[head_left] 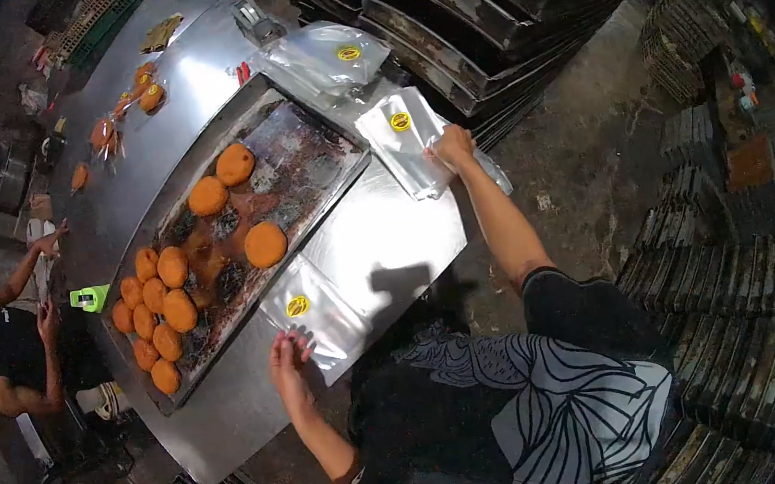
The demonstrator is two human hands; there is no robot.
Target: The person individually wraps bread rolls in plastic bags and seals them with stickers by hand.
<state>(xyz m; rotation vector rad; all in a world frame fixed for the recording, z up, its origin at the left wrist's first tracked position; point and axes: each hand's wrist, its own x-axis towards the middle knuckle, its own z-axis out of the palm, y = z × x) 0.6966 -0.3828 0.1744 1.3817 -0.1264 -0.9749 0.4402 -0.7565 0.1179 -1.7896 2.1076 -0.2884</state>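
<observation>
My right hand [453, 149] is closed on the edge of a stack of clear plastic bags [403, 134] with a yellow round label, at the table's right side. My left hand [292, 358] is at the near edge of the table, fingers apart, beside a clear bag [319, 313] with a yellow label; part of the bag shows behind the fingers. Between the bags and the far side lies a dark, greasy tray [309, 150]. Several round orange-brown buns [179, 309] are grouped at its left end, and a few more, such as one bun [265, 244], lie further right.
Bagged buns [106, 136] lie on the metal table [200, 449]. More bags [326, 56] lie beyond the tray. A green object [90, 298] is at the left edge, near a co-worker [18, 345]. Stacked dark trays [448, 22] stand at the back; others [723, 297] stand right.
</observation>
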